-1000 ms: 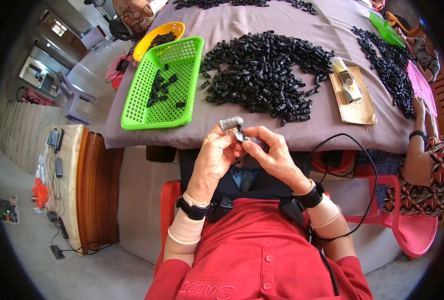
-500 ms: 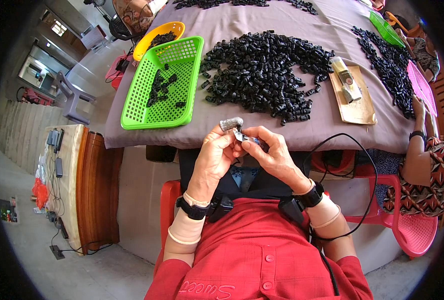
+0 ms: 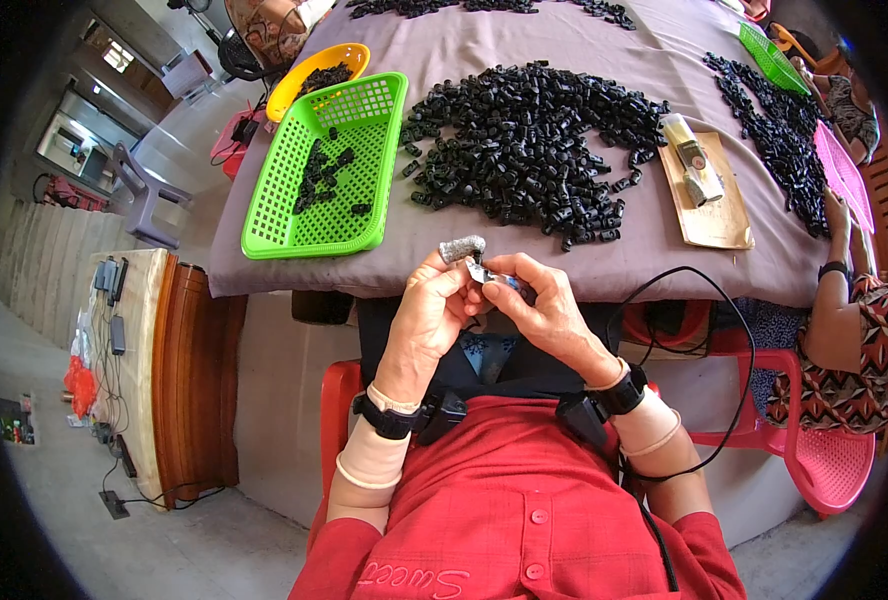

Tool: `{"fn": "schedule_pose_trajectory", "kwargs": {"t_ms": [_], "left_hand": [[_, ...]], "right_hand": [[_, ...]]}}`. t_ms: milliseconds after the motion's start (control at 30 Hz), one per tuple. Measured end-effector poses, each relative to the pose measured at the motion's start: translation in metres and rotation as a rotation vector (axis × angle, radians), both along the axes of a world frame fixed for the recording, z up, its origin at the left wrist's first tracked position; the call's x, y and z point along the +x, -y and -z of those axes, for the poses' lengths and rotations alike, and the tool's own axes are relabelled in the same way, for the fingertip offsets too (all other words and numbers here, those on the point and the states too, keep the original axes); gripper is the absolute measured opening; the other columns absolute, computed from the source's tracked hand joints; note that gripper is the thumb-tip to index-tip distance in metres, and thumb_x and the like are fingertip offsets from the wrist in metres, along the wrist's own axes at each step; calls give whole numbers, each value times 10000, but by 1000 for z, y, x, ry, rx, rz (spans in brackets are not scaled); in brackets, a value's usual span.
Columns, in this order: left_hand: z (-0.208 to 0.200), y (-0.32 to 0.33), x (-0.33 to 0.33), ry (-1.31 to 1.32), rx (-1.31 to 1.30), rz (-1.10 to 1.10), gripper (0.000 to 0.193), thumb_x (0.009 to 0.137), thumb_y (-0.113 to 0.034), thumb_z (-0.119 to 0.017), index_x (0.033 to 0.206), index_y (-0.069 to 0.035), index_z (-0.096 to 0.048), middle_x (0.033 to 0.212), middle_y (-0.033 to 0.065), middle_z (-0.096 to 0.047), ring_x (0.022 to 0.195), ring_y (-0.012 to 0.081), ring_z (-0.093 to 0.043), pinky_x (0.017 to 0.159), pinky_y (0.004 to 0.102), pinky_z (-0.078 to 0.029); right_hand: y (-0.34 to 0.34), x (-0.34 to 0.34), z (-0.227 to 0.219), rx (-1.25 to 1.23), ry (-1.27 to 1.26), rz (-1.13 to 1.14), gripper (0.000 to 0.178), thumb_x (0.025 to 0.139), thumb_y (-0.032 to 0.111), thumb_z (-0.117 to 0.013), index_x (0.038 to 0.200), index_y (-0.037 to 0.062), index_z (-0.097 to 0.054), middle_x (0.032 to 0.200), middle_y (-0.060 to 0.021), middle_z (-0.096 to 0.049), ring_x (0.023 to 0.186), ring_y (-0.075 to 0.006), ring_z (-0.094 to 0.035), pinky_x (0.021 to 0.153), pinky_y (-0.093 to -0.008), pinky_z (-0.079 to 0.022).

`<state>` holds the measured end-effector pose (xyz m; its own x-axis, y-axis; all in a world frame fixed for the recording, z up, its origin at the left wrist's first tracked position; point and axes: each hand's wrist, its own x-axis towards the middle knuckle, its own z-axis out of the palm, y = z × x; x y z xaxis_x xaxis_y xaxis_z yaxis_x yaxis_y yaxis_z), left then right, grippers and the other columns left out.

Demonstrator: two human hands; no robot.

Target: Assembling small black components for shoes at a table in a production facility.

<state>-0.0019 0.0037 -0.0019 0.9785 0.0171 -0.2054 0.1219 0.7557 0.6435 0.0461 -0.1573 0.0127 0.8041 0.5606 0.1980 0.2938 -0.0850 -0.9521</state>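
Wide fisheye view from the person's head, looking down, red shirt [image 3: 484, 490] closest, hands [image 3: 429, 313] mid-frame, table [image 3: 654, 60] beyond

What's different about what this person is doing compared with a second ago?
Nothing visibly moved, and I see nothing newly grasped or released. The left hand and right hand stay together, fingers closed around a small shiny object. The heap of black parts and green plastic basket stay put.

The left green basket [image 3: 314, 240] looks smooth plastic, the black parts [image 3: 534, 150] glossy plastic, the tablecloth [image 3: 654, 60] matt fabric, the left cabinet [image 3: 192, 380] glossy wood.
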Motion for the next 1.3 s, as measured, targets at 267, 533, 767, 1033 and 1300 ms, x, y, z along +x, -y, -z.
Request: {"fn": "schedule_pose_trajectory", "kwargs": {"t_ms": [267, 533, 767, 1033, 1300], "left_hand": [[2, 0, 0, 18, -3, -1, 212, 887, -98, -535, 1092, -81, -588, 824, 28, -621, 667, 115, -580, 530, 221, -445], [1, 0, 1, -7, -26, -2, 230, 885, -96, -533, 1110, -75, -577, 814, 31, -618, 648, 117, -574, 528, 226, -448], [2, 0, 1, -24, -20, -3, 230, 888, -106, -531, 1112, -78, -578, 810, 26, -617, 633, 115, -569, 523, 223, -445], [-7, 5, 1, -108, 44, -38, 174, 915, -89, -489, 1065, -72, -575, 769, 17, -575, 603, 98, -521, 508, 222, -424], [-5, 6, 1, -105, 31, -37, 169, 915, -95, -492, 1059, -77, -578, 769, 11, -584, 594, 96, -528, 498, 217, -426]], "right_hand": [[0, 0, -3, -31, 1, 8, 256, 821, 197, -620, 995, 10, -597, 792, -164, -629, 700, -271, -623, 632, -340, -475], [0, 1, -1, -31, -14, 2, 269, 822, 204, -618, 1002, 5, -596, 795, -170, -630, 702, -271, -623, 635, -342, -474], [-1, 1, 3, -15, -23, -1, 271, 822, 206, -620, 997, 0, -593, 787, -168, -628, 686, -258, -616, 622, -334, -470], [-1, 2, 5, -18, -50, -11, 264, 825, 201, -617, 993, 0, -590, 757, -167, -620, 646, -251, -604, 597, -333, -465], [-3, 2, 10, 64, -12, -9, 243, 829, 185, -610, 973, -9, -590, 749, -161, -627, 634, -254, -609, 585, -326, -468]]}}
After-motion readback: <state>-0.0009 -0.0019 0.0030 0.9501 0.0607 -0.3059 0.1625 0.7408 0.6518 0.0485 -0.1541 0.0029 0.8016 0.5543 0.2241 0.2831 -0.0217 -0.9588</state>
